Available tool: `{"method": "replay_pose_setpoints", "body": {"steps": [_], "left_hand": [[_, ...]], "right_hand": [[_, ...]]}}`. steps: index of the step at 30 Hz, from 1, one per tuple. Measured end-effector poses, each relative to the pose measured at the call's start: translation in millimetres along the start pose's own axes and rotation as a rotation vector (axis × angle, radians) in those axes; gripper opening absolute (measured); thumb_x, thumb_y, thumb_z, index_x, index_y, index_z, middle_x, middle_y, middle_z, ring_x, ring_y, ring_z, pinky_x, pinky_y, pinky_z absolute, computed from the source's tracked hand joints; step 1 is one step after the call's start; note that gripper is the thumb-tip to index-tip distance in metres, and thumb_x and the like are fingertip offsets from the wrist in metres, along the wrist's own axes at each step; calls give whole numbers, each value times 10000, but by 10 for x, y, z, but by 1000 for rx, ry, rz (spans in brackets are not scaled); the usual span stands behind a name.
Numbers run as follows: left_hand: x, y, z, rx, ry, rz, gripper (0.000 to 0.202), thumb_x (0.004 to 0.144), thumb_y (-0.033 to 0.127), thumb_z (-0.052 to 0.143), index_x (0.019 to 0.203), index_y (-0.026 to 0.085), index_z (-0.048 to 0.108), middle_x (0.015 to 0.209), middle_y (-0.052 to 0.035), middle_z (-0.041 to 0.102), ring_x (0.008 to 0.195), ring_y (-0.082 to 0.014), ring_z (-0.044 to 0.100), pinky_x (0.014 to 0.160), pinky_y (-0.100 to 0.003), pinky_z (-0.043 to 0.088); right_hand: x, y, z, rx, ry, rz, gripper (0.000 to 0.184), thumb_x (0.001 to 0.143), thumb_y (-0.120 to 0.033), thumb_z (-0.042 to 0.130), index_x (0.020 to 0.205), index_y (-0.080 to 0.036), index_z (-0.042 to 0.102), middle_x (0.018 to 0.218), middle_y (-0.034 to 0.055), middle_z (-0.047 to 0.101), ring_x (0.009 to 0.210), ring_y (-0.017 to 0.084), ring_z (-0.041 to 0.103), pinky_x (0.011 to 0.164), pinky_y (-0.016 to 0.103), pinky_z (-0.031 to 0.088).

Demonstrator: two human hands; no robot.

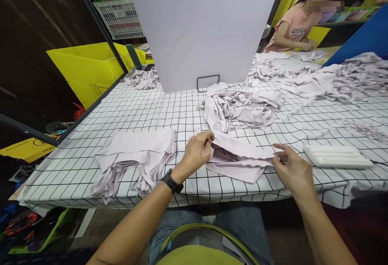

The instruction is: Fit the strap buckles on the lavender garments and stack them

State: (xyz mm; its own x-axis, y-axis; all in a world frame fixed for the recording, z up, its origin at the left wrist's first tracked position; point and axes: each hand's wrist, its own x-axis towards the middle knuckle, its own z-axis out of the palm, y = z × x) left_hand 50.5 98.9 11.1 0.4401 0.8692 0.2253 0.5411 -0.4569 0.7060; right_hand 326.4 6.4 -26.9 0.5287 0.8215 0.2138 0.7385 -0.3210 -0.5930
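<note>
Here the fingers of two hands grip pale cloth between one stack and one white device

Through the head camera I count one bare left hand, one bare right hand, one black wristwatch, one layered stack of pale lilac cloth pieces, one white rectangular plastic device, one large lavender board, one pink-shirted co-worker.
</note>
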Motion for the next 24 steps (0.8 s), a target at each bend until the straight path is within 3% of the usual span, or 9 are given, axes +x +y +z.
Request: {"method": "replay_pose_setpoints", "body": {"steps": [5,9,14,18,21,24], "left_hand": [[90,0,-361,211,-148,176,295,871,28,430,838,177,681,874,-51,591,841,-191,559,697,-306,441],[112,-10,-497,417,-263,225,302,863,12,407,828,147,675,900,-81,570,848,-203,530,705,-322,433],[85,-64,-395,545,-394,97,282,900,63,372,898,122,648,996,-119,584,868,-229,536,766,-370,452],[73,-137,-232,489,-384,5,249,960,277,449,910,133,647,1081,-132,586,970,-277,553,863,-446,459],[85,-196,-165,417,-388,-9,168,911,268,539,870,155,655,1081,-105,587,1023,-274,548,871,-433,459],[100,-230,-226,261,-335,17,109,873,218,590,822,177,676,1081,-77,573,1094,-260,527,941,-436,450]], "right_hand": [[137,0,-165,29,78,69,348,682,-374,570,961,-231,721,801,69,735,715,290,705,771,448,537],[240,-43,-289,190,-4,120,372,668,-440,649,981,-264,748,884,63,775,864,319,740,791,434,546],[313,-217,-255,114,-60,67,260,643,-415,638,811,-262,765,735,56,751,777,315,719,730,414,541],[323,-313,-158,104,-99,7,218,631,-407,631,729,-257,757,635,52,717,681,301,688,681,408,527],[330,-343,-156,111,-85,4,213,620,-411,629,707,-269,762,589,45,709,660,314,678,672,422,505],[361,-342,-229,124,-51,87,200,610,-374,643,717,-271,778,539,26,682,597,283,631,638,403,470]]}}
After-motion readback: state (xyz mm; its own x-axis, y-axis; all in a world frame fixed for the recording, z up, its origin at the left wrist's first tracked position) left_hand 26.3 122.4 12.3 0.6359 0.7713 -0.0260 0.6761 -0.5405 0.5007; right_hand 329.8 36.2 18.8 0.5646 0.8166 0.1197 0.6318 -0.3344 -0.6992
